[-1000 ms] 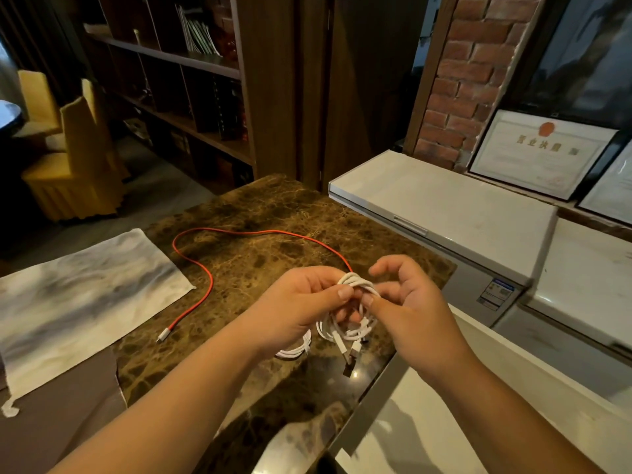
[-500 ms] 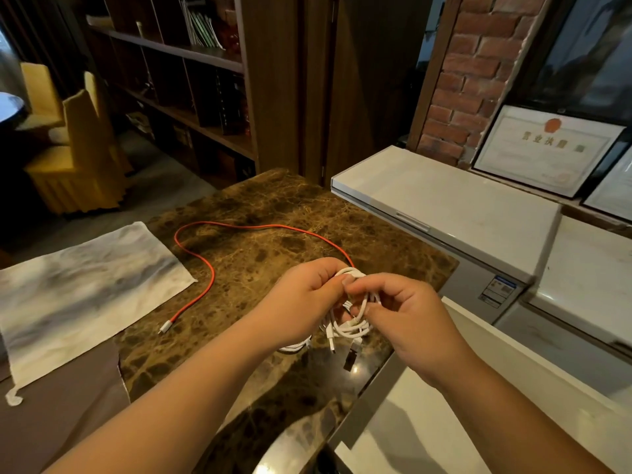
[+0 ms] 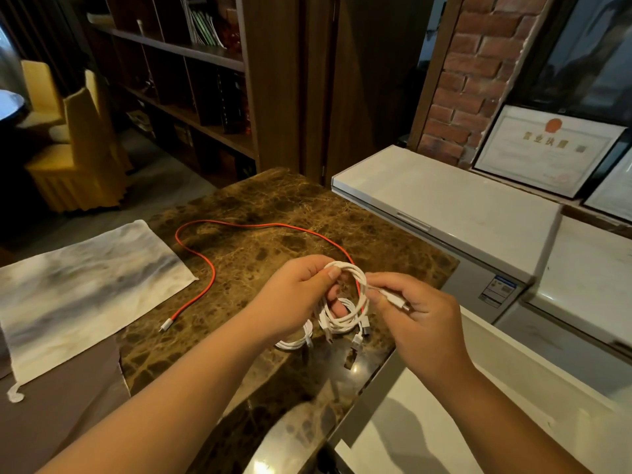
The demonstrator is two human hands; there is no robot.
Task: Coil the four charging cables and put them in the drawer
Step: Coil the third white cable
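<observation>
The counter point(image 3: 273, 213) is polished brown marble, glossy enough to mirror light near its front edge. On it lie a smooth red cable point(image 3: 205, 268) with a white plastic plug and a soft matt cloth point(image 3: 78, 285). The white cables point(image 3: 345, 302) look like smooth plastic.

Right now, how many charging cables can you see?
At least 3: a red cable lying uncoiled on the marble counter, a white coil held in both hands, and another white coil on the counter beneath. The fourth may be hidden among the white loops.
</observation>
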